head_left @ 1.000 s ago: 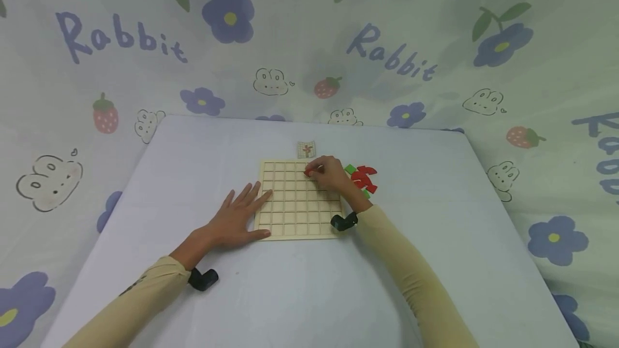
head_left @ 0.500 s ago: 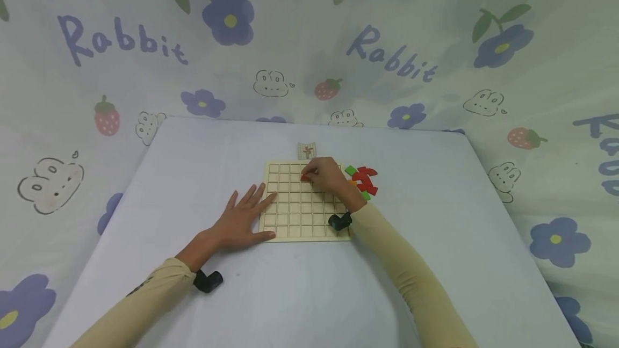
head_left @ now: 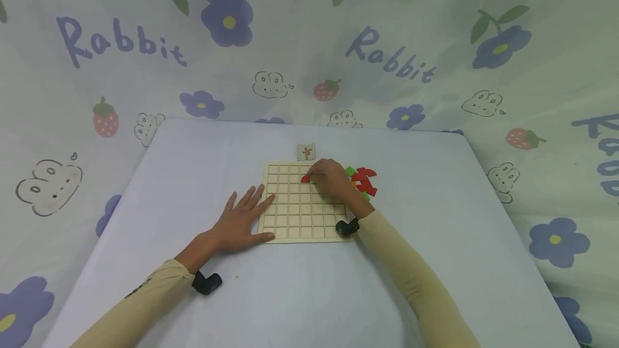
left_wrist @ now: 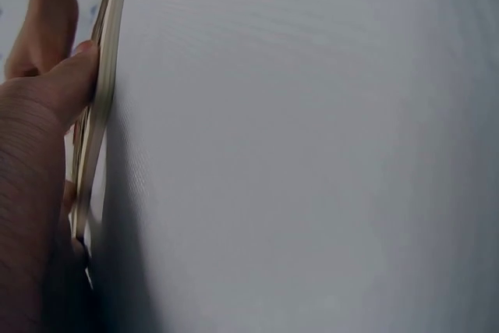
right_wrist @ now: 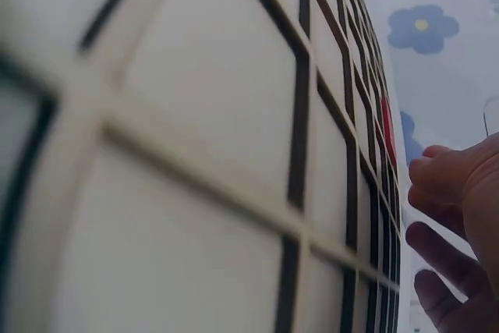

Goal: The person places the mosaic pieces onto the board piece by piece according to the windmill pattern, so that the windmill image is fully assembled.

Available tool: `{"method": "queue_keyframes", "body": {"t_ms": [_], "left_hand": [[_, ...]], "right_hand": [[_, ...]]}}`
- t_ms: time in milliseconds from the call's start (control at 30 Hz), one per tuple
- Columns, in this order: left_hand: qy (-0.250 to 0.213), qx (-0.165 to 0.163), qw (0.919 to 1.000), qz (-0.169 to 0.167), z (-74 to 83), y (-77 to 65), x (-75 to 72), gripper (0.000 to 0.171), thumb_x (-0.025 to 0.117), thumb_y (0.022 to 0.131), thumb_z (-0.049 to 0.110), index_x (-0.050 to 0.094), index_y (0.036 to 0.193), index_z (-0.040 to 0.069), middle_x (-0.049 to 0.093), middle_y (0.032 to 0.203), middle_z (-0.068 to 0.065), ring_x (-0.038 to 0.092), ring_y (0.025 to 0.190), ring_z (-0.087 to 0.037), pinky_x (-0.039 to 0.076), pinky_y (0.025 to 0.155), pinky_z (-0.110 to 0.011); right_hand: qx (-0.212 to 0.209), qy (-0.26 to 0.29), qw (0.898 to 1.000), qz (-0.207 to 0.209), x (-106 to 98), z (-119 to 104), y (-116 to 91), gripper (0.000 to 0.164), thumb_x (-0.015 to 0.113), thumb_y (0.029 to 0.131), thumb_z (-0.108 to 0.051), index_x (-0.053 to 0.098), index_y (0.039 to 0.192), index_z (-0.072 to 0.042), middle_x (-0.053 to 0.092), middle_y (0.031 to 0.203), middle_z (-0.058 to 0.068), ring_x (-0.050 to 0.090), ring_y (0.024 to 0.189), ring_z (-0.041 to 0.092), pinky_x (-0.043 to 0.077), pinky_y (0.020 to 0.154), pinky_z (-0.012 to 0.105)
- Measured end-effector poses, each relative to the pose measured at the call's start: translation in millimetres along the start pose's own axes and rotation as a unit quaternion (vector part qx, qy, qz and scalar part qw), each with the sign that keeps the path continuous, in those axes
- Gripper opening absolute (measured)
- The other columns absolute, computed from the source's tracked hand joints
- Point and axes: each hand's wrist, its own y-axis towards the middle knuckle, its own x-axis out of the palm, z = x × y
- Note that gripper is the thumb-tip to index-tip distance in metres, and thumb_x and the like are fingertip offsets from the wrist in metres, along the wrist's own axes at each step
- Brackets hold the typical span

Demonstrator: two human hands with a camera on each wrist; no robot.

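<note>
A pale wooden grid board (head_left: pixel 294 220) lies on the white table. My left hand (head_left: pixel 238 224) rests on its left edge with the fingers spread, the thumb at the near left corner; in the left wrist view that thumb (left_wrist: pixel 74 79) presses the board's edge. A small red piece (head_left: pixel 305 179) with a curved side sits on the grid near the far edge. Just right of it is my right hand (head_left: pixel 331 180), over the board. The right wrist view shows its fingers loosely bent, with nothing between them and a gap to the red piece (right_wrist: pixel 388 132).
Right of the board lies a loose pile of red pieces (head_left: pixel 364 179), with a green piece (head_left: pixel 350 171) and another green piece (head_left: pixel 366 196) at its sides. A small picture card (head_left: pixel 306 152) with a gridded red figure lies beyond the board's far edge.
The board has shifted slightly right along with my left hand. My right hand has lowered the red piece onto the grid, let it go and drawn a little to the right.
</note>
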Motion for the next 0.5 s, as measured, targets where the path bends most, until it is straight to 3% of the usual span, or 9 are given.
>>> {"method": "queue_keyframes", "body": {"t_ms": [100, 333, 500], "left_hand": [[0.004, -0.001, 1.0000, -0.002, -0.2, 0.6, 1.0, 0.096, 0.048, 0.086, 0.076, 0.019, 0.159, 0.021, 0.004, 0.164, -0.012, 0.002, 0.149, -0.032, 0.000, 0.111, -0.064], [-0.004, -0.001, 1.0000, 0.005, 0.8, -0.7, -0.2, 0.096, 0.052, 0.086, 0.073, 0.021, 0.159, 0.020, 0.007, 0.164, -0.013, 0.004, 0.149, -0.034, 0.000, 0.111, -0.064], [0.003, 0.000, 1.0000, 0.004, 0.6, -0.3, 0.4, 0.096, 0.050, 0.086, 0.075, 0.022, 0.158, 0.018, 0.007, 0.163, -0.014, 0.005, 0.148, -0.035, 0.002, 0.111, -0.065]], "right_hand": [[0.046, -0.008, 0.999, 0.022, -8, 13, -7, 0.014, 0.067, 0.092, -0.014, 0.077, 0.103, -0.011, 0.069, 0.106, 0.002, 0.059, 0.102, 0.023, 0.047, 0.090, 0.039], [0.088, -0.106, 0.989, 0.055, -31, 41, -24, 0.023, 0.070, 0.090, -0.020, 0.076, 0.108, -0.008, 0.069, 0.106, 0.011, 0.059, 0.092, 0.031, 0.048, 0.079, 0.046], [0.145, -0.129, 0.979, 0.060, -46, 57, -38, 0.031, 0.068, 0.090, -0.023, 0.073, 0.116, -0.007, 0.066, 0.108, 0.013, 0.057, 0.091, 0.031, 0.049, 0.075, 0.046]]}}
